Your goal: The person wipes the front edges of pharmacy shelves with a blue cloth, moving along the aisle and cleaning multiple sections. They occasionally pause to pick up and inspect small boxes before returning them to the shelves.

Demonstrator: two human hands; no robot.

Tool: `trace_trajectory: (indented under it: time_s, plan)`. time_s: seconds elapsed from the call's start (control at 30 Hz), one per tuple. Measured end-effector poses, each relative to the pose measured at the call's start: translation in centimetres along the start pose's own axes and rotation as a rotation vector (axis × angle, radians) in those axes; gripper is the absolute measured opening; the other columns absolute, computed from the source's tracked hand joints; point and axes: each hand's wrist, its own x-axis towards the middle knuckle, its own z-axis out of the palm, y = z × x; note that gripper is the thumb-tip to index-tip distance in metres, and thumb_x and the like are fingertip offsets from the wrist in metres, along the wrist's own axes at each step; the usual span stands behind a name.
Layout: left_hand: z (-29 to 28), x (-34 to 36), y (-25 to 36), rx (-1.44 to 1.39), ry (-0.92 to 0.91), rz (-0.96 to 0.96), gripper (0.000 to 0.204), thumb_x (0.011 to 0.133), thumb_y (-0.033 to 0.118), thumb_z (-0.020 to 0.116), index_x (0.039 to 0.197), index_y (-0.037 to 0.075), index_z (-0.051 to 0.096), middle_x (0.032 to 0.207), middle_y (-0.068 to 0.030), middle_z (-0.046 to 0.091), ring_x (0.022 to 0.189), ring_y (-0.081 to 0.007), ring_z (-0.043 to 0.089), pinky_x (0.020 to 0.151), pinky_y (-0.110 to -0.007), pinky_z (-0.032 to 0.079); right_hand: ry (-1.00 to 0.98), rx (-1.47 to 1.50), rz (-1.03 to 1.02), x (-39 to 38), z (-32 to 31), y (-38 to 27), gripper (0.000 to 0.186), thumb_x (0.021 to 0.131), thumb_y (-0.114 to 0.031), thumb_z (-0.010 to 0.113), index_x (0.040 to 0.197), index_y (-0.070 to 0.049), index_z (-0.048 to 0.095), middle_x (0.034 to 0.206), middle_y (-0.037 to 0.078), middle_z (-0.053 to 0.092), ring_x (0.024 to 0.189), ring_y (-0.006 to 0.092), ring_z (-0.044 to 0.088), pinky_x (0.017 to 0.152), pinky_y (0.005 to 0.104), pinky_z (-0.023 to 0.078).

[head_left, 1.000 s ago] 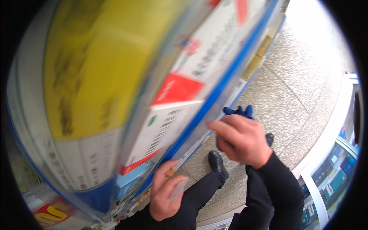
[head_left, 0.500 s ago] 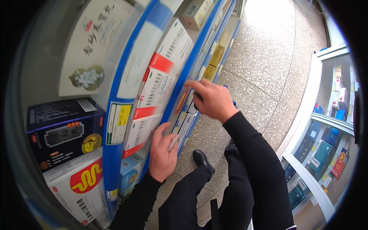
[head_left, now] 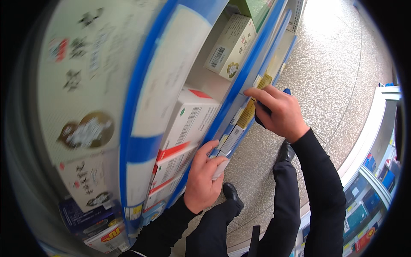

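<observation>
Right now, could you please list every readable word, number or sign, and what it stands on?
I won't copy wording, only place it:
White-and-red box: green oval mark, dark print.
Cream box: barcode, dark characters.
Gold box near right hand: too small.
Yellow shelf tag: too small.

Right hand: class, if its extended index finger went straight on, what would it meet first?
Most likely the blue shelf edge, just ahead of the right hand; depth is unclear, so its fingertip may be touching it.

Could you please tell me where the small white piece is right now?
In the head view, the small white piece is just below centre, held in the left hand, to the right of the red-and-white boxes.
</observation>
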Motion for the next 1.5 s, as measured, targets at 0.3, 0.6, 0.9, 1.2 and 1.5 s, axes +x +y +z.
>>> trace_trajectory:
  time_s: [0.3,0.6,0.9,1.2,1.5]
  plan:
    - [0.9,2.9,2.1,-0.031,0.028,-0.073,0.018,0.088,-0.007,0.062,0.104,-0.003,0.071,0.141,-0.0214,0.052,0.097,-0.0248,0.059,0.089,-0.033,0.048,0.06,0.01,-0.105,1.2,-0.2,4.4,0.046,0.079,-0.005,0.07,0.121,-0.021,0.069,0.078,0.002,0.058,0.067,0.0191,0.066,0.054,0.0326,0.053]
    - [2.1,9.7,5.0,-0.037,-0.006,-0.059,0.015,0.094,-0.003,0.06,0.107,-0.001,0.068,0.143,-0.0202,0.05,0.106,-0.0267,0.062,0.097,-0.037,0.048,0.094,-0.044,0.067,4.7,-3.8,7.7,0.037,0.085,-0.007,0.067,0.119,-0.023,0.07,0.078,0.002,0.059,0.066,0.0234,0.067,0.054,0.0363,0.054]
    - [3.9,18.0,8.7,0.032,0.021,0.022,0.024,0.088,-0.007,0.064,0.111,-0.002,0.068,0.144,-0.0203,0.049,0.106,-0.0296,0.061,0.092,-0.037,0.05,0.067,-0.057,0.046,9.3,-8.6,14.4,0.038,0.085,-0.007,0.066,0.12,-0.022,0.069,0.078,0.004,0.059,0.069,0.0263,0.067,0.057,0.0386,0.054]
    - [4.5,19.9,9.9,0.022,0.041,-0.034,0.024,0.088,-0.009,0.066,0.11,-0.002,0.07,0.141,-0.0215,0.05,0.103,-0.0299,0.064,0.089,-0.035,0.052,0.027,0.023,-0.104,9.6,-8.6,17.6,0.044,0.078,-0.008,0.07,0.12,-0.022,0.07,0.078,0.002,0.056,0.064,0.0213,0.064,0.053,0.0349,0.052]
    - [4.7,22.1,10.9,-0.002,0.028,-0.074,0.023,0.089,-0.007,0.066,0.111,-0.002,0.07,0.139,-0.0227,0.051,0.1,-0.0278,0.061,0.088,-0.035,0.051,0.141,-0.024,-0.003,12.5,-11.3,21.6,0.041,0.081,-0.005,0.069,0.12,-0.019,0.069,0.078,0.003,0.058,0.066,0.0223,0.065,0.054,0.0354,0.054]
